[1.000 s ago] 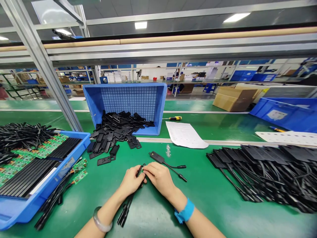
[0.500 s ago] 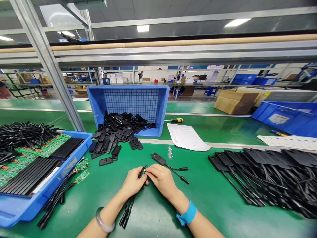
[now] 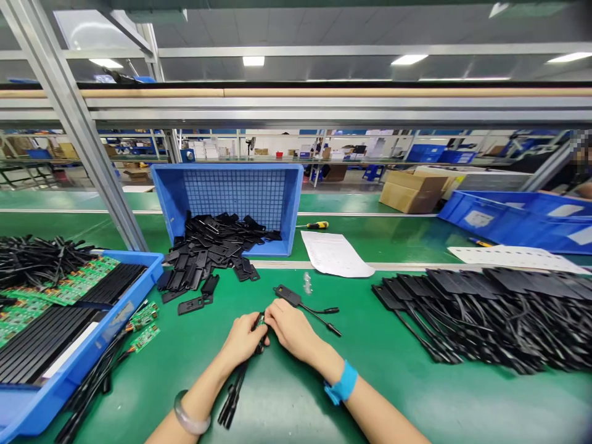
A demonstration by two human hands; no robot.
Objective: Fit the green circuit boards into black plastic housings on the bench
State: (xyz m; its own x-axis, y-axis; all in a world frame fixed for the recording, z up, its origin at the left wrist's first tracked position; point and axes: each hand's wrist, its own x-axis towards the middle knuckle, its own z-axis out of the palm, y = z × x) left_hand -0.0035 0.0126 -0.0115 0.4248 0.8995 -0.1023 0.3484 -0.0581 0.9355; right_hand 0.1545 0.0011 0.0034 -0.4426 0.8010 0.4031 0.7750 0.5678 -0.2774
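My left hand [image 3: 241, 340] and my right hand [image 3: 290, 328] meet over the green table, both pinched on a small green circuit board [image 3: 259, 321] whose black cables [image 3: 234, 388] trail back toward me. Just beyond my right hand lies an assembled black module [image 3: 287, 295] with two cable tails. A tipped blue crate [image 3: 240, 200] spills black plastic housings [image 3: 210, 246] onto the table ahead of my hands.
A blue tray [image 3: 69, 364] at the left holds green boards and black strips, with loose cabled boards [image 3: 147, 325] beside it. A big pile of finished black cabled modules [image 3: 499, 314] fills the right. Paper sheet [image 3: 335, 254] and a screwdriver [image 3: 316, 225] lie behind.
My hands have stayed closed on the small board with only slight finger shifts. The camera tilted and drifted a little, shifting the scene leftward.
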